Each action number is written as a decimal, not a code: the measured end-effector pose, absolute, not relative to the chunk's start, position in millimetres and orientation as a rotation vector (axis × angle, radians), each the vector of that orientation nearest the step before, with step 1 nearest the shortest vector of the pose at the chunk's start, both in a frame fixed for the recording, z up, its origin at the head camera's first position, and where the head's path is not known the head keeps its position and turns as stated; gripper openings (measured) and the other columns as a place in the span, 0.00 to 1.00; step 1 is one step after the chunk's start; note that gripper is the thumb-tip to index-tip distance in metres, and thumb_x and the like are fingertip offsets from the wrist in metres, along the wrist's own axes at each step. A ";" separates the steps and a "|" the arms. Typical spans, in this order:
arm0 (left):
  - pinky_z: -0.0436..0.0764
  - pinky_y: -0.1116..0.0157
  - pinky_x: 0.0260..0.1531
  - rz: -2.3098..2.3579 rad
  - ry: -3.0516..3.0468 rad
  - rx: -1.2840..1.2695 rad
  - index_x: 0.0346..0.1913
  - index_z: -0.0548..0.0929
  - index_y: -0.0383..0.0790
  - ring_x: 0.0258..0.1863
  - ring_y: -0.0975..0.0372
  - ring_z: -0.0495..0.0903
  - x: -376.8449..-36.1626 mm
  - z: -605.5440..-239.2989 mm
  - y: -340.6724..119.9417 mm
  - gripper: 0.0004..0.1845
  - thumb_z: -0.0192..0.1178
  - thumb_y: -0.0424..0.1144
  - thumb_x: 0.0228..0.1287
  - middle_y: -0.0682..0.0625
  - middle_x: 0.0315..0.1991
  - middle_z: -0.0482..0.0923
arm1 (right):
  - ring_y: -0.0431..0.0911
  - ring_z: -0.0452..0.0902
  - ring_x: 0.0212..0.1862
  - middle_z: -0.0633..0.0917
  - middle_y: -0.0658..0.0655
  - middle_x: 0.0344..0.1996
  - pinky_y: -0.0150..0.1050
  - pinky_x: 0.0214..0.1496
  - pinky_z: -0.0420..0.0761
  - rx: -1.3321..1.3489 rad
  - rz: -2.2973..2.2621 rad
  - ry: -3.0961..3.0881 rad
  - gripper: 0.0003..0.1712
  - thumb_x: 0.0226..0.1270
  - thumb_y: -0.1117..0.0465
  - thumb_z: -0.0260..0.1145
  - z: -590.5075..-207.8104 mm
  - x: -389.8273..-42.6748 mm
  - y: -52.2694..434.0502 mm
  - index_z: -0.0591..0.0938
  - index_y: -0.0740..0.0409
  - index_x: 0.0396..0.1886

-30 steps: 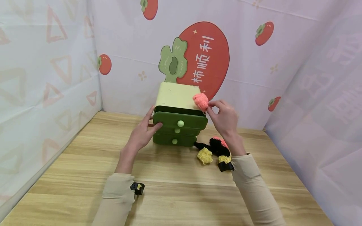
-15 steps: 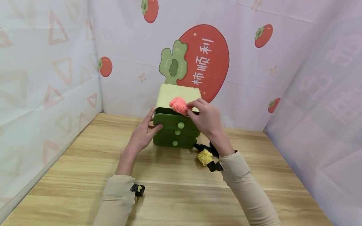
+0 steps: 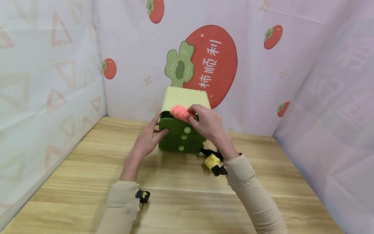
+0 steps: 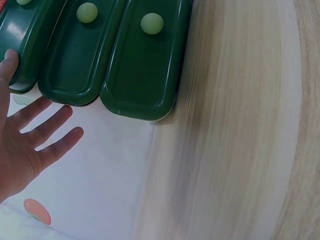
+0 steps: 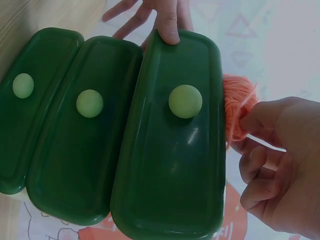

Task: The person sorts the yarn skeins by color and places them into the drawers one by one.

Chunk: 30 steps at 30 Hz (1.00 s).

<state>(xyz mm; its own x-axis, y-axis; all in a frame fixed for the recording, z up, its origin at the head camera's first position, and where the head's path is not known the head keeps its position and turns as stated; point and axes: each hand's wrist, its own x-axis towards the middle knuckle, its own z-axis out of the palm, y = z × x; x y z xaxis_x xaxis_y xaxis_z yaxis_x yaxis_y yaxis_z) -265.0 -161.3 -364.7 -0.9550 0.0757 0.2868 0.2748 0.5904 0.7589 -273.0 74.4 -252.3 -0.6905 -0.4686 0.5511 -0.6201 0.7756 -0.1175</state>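
In the head view, the left hand rests its thumb on the top drawer, fingers straight, likely to steady the box. The right hand pinches one end of the pink yarn, perhaps keeping the rest free above the drawer; yellow yarn lies below that hand. The left wrist view shows the left fingers spread apart. In the right wrist view, the pink yarn sits between the right hand and the drawer's edge.

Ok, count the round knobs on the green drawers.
3: the upper knob on the top drawer, the central knob on the middle drawer, and the lower knob on the bottom drawer. All three show whole in the right wrist view.
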 end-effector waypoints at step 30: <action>0.75 0.41 0.56 -1.297 -2.592 -0.290 0.76 0.38 0.80 0.60 0.50 0.79 -267.6 -366.8 -162.2 0.43 0.50 0.71 0.66 0.47 0.69 0.69 | 0.47 0.76 0.26 0.83 0.50 0.32 0.42 0.21 0.72 0.762 0.080 -2.591 0.13 0.73 0.60 0.58 -242.1 -282.4 65.2 0.88 0.41 0.44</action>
